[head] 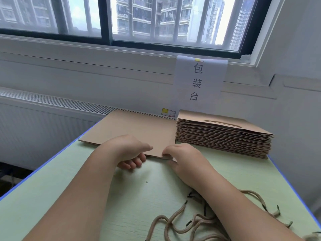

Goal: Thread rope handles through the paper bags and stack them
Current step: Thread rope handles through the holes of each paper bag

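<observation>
A flat brown paper bag (137,129) lies on the green table (107,202) in front of me. My left hand (129,152) rests on its near edge, thumb on top and fingers curled under the edge. My right hand (182,157) pinches the bag's near right corner. To the right stands a stack of brown paper bags (224,138); the top one has a rope handle threaded through it. Several loose tan rope handles (187,223) with dark tips lie near the table's front right, partly under my right forearm.
A white paper sign (199,82) with dark characters hangs on the wall behind the stack. A white radiator (52,110) runs under the window at the left. The table has a blue edge (293,188) on both sides.
</observation>
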Motion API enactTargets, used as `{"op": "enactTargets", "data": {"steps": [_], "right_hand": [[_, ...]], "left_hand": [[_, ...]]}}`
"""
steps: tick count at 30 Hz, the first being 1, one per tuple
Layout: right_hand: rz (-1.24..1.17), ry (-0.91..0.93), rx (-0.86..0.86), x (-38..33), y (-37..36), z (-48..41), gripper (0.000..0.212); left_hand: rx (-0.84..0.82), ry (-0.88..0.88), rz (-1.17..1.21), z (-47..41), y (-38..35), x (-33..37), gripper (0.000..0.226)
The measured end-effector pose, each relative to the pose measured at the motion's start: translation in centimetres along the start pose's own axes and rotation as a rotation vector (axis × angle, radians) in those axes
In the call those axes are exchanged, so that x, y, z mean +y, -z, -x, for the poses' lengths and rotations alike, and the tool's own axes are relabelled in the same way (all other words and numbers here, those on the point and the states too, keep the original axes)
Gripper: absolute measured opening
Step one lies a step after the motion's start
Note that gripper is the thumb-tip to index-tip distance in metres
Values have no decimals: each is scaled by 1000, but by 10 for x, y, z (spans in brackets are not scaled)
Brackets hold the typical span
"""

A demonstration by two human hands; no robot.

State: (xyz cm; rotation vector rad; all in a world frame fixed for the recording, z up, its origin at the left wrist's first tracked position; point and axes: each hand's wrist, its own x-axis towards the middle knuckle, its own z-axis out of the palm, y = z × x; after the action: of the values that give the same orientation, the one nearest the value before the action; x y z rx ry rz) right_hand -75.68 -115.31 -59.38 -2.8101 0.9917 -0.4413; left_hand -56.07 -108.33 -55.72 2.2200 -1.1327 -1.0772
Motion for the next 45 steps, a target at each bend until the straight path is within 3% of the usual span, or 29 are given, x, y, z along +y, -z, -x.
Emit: {"op": "enactTargets", "data": {"steps": [6,14,17,22,29,31,34,39,45], "right_hand": [[100,19,105,-5,-1,-1,20],[-52,-2,348,0,1,1,18],[-111,33,401,0,2,2,17],[-163,110,432,-2,4,5,15],[-275,178,206,-12,17,10,8],[-243,177,67,-16,30,14,6],[-126,141,-196,-28,45,20,14],[-65,142,-544,-55,57,34,38],[6,267,-594,-66,40,39,7]], "left_hand": [[-170,-29,-95,10,-2,2,45],[-113,-240,19,14,-3,8,27],[87,-293,52,9,-7,11,27],[526,-361,314,4,-13,19,33],[915,-592,413,11,-13,21,18],[975,-702,474,16,-13,21,17],[1027,-824,486,20,-17,21,19],[1067,-875,483,23,-20,22,23],[1074,-907,572,29,-19,23,25]]}}
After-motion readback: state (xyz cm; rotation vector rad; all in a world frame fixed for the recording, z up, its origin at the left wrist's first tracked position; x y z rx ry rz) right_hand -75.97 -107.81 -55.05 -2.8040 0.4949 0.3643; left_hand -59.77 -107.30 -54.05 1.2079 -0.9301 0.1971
